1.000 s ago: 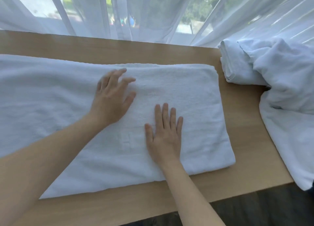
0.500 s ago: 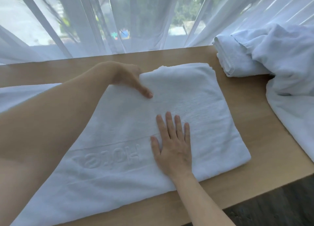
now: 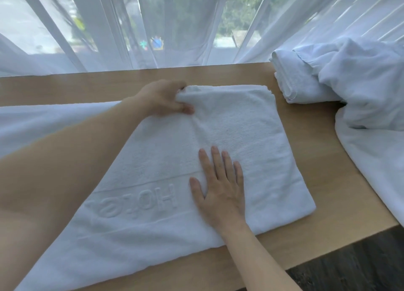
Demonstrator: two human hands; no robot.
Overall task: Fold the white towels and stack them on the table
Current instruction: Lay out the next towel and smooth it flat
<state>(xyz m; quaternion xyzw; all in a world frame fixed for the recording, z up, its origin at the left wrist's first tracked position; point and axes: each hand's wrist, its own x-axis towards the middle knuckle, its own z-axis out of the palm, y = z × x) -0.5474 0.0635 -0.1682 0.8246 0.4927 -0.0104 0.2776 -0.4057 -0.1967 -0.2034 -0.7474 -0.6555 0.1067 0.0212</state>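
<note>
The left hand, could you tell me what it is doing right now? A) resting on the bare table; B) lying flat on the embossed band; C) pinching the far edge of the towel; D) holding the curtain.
C: the left hand has its thumb and fingers bunched round the far edge of the towel, while the right hand lies flat on it.

So there's a big white terry towel (image 3: 229,137) spread across a light wooden table (image 3: 328,164), with raised lettering along a woven band near the front edge. The left hand (image 3: 162,99) pinches a bunched bit of the towel's far edge — fingers curled right round the cloth. The right hand (image 3: 218,188) lies flat on the towel, fingers straight, just beside the lettering. Over on the right sits a folded white towel (image 3: 293,81) with a rumpled white towel (image 3: 367,89) partly draped over it. Sheer white curtains (image 3: 109,28) hang behind the table.
</note>
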